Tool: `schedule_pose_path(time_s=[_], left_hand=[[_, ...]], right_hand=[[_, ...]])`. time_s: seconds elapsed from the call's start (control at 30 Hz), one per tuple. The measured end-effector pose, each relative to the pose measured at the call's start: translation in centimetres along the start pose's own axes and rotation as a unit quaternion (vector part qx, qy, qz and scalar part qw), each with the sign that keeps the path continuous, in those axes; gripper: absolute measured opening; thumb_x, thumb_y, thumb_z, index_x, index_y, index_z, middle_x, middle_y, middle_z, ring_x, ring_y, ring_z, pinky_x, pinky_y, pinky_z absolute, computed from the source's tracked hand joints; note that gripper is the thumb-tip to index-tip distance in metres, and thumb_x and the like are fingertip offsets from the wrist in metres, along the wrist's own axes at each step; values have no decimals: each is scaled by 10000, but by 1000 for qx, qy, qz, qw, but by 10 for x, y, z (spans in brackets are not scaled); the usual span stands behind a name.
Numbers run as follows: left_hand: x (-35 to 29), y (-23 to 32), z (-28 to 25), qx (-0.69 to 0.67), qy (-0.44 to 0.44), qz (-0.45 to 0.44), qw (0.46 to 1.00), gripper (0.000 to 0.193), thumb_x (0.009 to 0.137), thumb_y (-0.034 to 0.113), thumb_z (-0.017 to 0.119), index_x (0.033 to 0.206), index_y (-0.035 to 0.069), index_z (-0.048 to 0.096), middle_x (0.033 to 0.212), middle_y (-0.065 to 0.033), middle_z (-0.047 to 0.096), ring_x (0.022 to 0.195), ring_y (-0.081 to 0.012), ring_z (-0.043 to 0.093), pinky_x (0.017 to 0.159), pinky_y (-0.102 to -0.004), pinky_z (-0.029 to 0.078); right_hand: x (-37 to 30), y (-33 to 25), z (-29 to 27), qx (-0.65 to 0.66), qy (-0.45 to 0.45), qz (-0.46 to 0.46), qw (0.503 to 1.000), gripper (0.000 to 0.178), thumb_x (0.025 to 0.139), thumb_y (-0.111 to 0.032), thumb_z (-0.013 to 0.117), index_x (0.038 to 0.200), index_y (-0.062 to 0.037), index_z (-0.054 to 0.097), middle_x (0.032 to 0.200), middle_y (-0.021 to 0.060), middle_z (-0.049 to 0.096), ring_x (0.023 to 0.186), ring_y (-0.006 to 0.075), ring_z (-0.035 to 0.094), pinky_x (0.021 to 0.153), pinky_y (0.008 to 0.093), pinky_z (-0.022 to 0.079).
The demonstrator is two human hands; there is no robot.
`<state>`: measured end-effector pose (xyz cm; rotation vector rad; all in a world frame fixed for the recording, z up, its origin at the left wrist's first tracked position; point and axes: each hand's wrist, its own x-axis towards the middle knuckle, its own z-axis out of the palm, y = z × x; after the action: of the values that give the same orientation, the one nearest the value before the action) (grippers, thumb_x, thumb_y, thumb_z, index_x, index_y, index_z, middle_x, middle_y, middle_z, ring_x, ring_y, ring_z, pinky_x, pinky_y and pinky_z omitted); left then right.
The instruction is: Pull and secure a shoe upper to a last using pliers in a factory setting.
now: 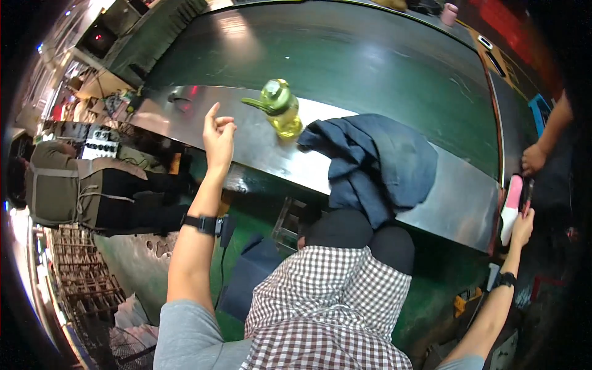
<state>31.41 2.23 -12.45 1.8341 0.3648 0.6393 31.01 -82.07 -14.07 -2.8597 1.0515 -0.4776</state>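
My left hand (pixel 219 137) is raised above the near side of the metal-edged table, with its index finger stretched and the others loosely bent. Nothing is in it. Closest to it stands a green-lidded clear water bottle (pixel 285 112) holding yellowish liquid. A crumpled dark blue garment (pixel 394 163) lies right of the bottle and hangs over the front edge toward my knees. Far to the right, my right hand (pixel 523 229) is closed round a slim dark stick-like object (pixel 528 196) with some red on it. Beside those fingers is a long pink and white object (pixel 511 206); its kind is unclear.
The green-topped table (pixel 370 80) has a bare metal strip along its front. Another person's hand (pixel 535 159) rests at the right, near a blue item (pixel 539 116). Another person (pixel 86 185) is at the left. A pink cup (pixel 449 13) stands at the far right corner.
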Motion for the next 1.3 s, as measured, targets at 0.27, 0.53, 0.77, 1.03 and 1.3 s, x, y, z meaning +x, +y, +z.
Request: schedule_pose_path(time_s=[0.27,0.53,0.77,1.03,1.3], left_hand=[[-2,-43,21,-14,7,-60,998,599,839,-58,544,1426,12,446,1076,-114,613,803,-112,597,725,-246,510],[-210,33,43,-58,-182,-62,980,361,837,-35,605,1188,36,563,1073,-100,574,1004,-193,607,892,-330,503],[-308,34,40,239,-345,178,890,671,902,449,629,1499,213,432,1592,-251,225,1456,-439,264,1139,-580,270],[-313,26,34,190,-315,167,915,570,878,432,663,1374,177,545,1580,-215,282,1454,-400,288,1135,-519,286],[-317,25,40,191,-312,170,915,581,852,420,685,1360,172,553,1585,-195,285,1452,-392,298,1136,-511,290]], right_hand=[[-127,-6,19,345,55,-122,929,314,1014,-212,594,1230,9,538,974,116,642,833,204,610,758,301,485],[-361,-147,-89,574,-318,-18,755,166,909,-11,526,1059,-53,471,942,61,553,705,83,501,646,220,440],[-426,-210,-86,235,-113,-451,854,184,777,-44,705,859,-17,542,972,167,565,883,376,555,717,440,430],[-434,-212,-93,179,-106,-481,852,164,779,-79,681,840,-31,537,943,138,556,884,344,561,746,440,430],[-435,-207,-96,156,-87,-491,853,141,813,-83,665,851,-33,539,935,129,547,881,329,561,749,431,433]])
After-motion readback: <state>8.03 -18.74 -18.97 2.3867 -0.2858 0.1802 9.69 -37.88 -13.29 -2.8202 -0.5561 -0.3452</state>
